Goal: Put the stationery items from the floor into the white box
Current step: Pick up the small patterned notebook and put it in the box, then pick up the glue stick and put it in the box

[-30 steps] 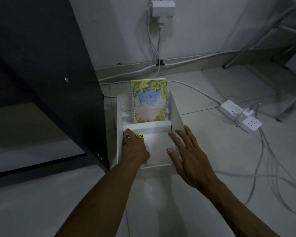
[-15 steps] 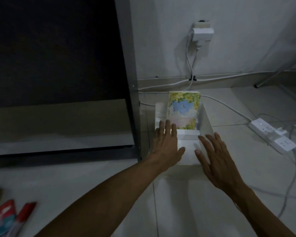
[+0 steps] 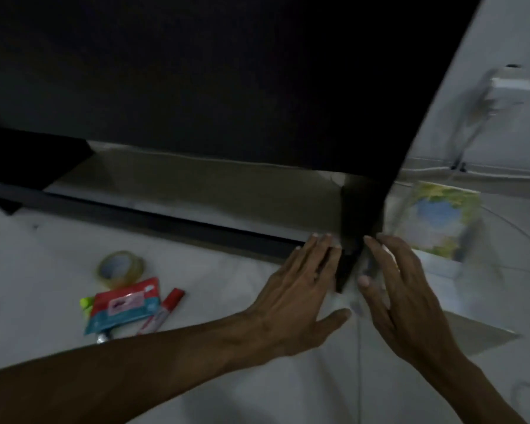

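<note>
While fingers (image 3: pixel 320 254) of the left hand (image 3: pixel 288 298) spread flat, the marker (image 3: pixel 167 307) lies leftward.

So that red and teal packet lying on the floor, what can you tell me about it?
The packet is a flat, plastic-looking pouch, red at the top, teal below, with a pinkish label whose print is too blurred to read. It lies flat on the pale floor, slightly skewed. A tape roll sits just behind it, a red marker lies along its right edge, and a yellow-green item pokes out at its left.
</note>
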